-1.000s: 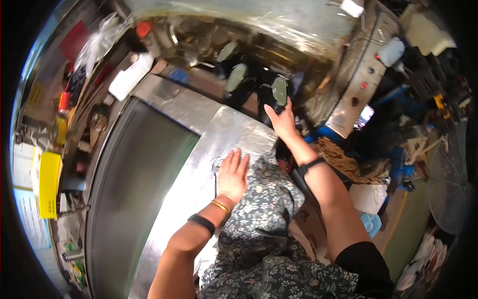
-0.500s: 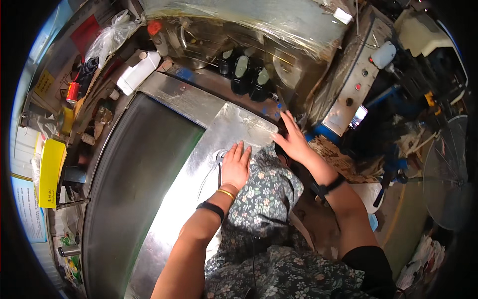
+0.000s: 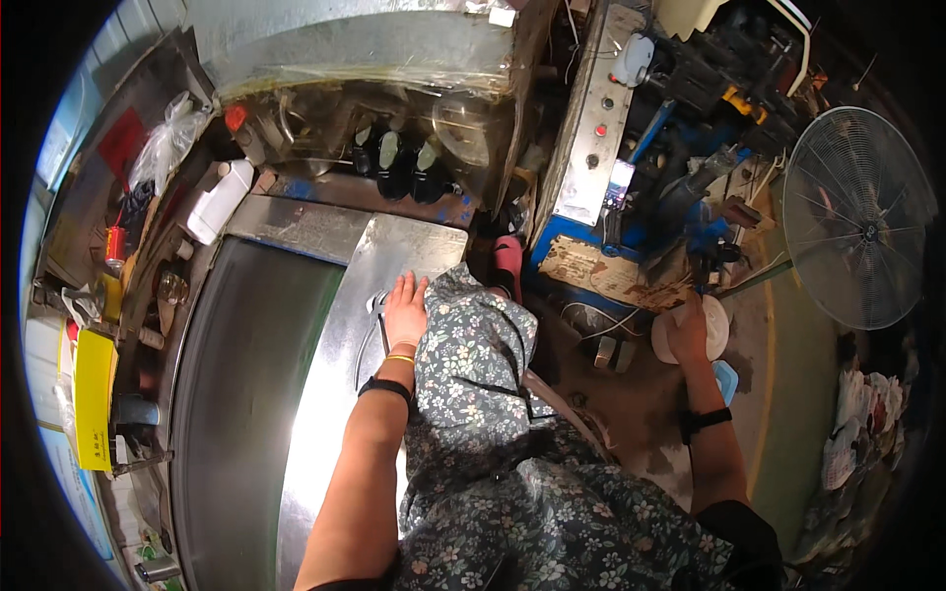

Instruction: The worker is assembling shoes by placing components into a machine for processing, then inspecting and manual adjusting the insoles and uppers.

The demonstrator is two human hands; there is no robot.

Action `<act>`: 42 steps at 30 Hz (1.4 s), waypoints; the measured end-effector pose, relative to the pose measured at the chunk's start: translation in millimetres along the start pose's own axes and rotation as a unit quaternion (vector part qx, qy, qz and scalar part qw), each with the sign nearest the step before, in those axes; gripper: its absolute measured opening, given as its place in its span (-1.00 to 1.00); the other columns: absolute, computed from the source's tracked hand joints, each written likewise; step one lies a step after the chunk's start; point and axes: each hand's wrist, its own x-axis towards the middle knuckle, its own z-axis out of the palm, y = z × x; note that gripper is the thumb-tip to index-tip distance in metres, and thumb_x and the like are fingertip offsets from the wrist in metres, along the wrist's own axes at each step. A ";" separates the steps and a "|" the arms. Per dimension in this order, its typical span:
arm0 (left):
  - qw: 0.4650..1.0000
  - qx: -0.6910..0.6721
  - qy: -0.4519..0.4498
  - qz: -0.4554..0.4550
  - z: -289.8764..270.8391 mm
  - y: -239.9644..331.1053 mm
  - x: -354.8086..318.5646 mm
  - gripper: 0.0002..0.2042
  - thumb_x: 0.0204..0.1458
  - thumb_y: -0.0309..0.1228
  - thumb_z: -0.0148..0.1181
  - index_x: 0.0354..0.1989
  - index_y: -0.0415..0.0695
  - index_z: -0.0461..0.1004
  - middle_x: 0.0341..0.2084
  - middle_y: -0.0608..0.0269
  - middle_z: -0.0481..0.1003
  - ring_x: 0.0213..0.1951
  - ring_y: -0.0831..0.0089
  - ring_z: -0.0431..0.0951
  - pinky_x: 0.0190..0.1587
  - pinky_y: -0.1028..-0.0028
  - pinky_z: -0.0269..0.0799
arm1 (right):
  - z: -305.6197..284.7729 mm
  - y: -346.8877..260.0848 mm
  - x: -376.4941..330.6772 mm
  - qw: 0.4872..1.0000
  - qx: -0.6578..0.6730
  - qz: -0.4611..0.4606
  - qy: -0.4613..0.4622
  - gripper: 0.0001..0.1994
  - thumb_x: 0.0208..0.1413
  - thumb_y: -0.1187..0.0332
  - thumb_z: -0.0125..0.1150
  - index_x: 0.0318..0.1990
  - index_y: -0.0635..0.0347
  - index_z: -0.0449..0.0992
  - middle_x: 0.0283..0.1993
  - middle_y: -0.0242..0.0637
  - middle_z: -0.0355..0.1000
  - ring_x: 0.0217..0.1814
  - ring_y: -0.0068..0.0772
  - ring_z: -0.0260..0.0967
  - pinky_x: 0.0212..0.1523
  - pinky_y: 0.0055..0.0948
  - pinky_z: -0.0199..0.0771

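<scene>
My left hand (image 3: 405,313) lies flat with its fingers stretched out on a shiny metal plate (image 3: 419,241), beside a small metal fitting (image 3: 376,301). Left of the plate runs a dark belt-like surface (image 3: 256,374) with a green edge. Out to the right, my right hand (image 3: 689,333) is over a round white tub (image 3: 717,330). Its fingers look curled together beside a dark, blue-tinged part; what is in them I cannot make out. A flowered apron (image 3: 478,345) covers my front and reaches the plate's edge.
A large standing fan (image 3: 869,231) is at the right. Ahead stands a control panel (image 3: 601,118) with buttons on a blue machine. Dark shoes (image 3: 399,167) sit behind the plate. A white jug (image 3: 219,202) and a yellow box (image 3: 95,399) are at the left.
My right hand has left the corner of the metal plate and swung right to the white tub. My left hand stays flat on the plate. The view has turned right, showing more of the fan.
</scene>
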 end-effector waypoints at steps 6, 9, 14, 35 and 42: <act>1.000 -0.012 -0.010 -0.010 -3.7 -10.6 -5.9 -0.55 0.09 -0.39 -0.06 0.21 0.05 0.41 0.30 0.15 0.27 0.34 0.19 0.21 0.32 0.17 0.10 | -6.9 -0.1 29.4 0.979 -0.033 0.197 -0.051 -0.35 0.05 0.18 0.32 0.17 0.47 0.25 0.16 0.30 0.31 0.26 0.17 0.27 0.15 -0.08 0.36; 1.000 -0.013 0.004 -0.009 -4.1 -15.2 -9.4 -0.55 0.09 -0.41 -0.06 0.19 0.07 0.42 0.29 0.17 0.30 0.32 0.18 0.23 0.32 0.19 0.11 | 26.8 35.0 38.0 0.976 -0.007 0.205 -0.069 -0.43 0.01 0.14 0.39 0.00 0.48 0.36 -0.13 0.19 0.45 -0.13 0.08 0.48 -0.14 0.00 0.48; 1.000 0.006 0.000 -0.006 0.4 -6.5 -3.5 -0.55 0.09 -0.44 -0.06 0.20 0.09 0.41 0.29 0.21 0.31 0.31 0.20 0.26 0.30 0.20 0.14 | 50.6 85.3 71.6 0.933 0.147 0.320 -0.067 -0.60 0.02 0.15 0.40 -0.41 0.36 0.42 -0.60 -0.17 0.34 -0.66 -0.28 0.31 -0.65 -0.24 0.35; 1.000 0.012 -0.016 0.008 7.9 -20.1 -5.3 -0.51 0.09 -0.50 -0.09 0.25 0.07 0.37 0.33 0.26 0.25 0.34 0.22 0.22 0.27 0.18 0.18 | 39.7 63.1 61.7 0.910 0.224 0.350 0.007 -0.68 0.05 0.19 0.27 -0.27 0.34 0.55 -0.53 -0.11 0.47 -0.58 -0.24 0.47 -0.55 -0.24 0.42; 1.000 0.020 -0.003 0.007 5.3 -27.5 -8.7 -0.52 0.10 -0.47 -0.09 0.24 0.07 0.38 0.31 0.25 0.27 0.33 0.22 0.23 0.27 0.19 0.18 | 29.3 36.7 65.8 0.902 0.226 0.366 -0.025 -0.67 0.08 0.16 0.23 -0.30 0.35 0.54 -0.47 -0.02 0.50 -0.42 -0.13 0.52 -0.38 -0.17 0.45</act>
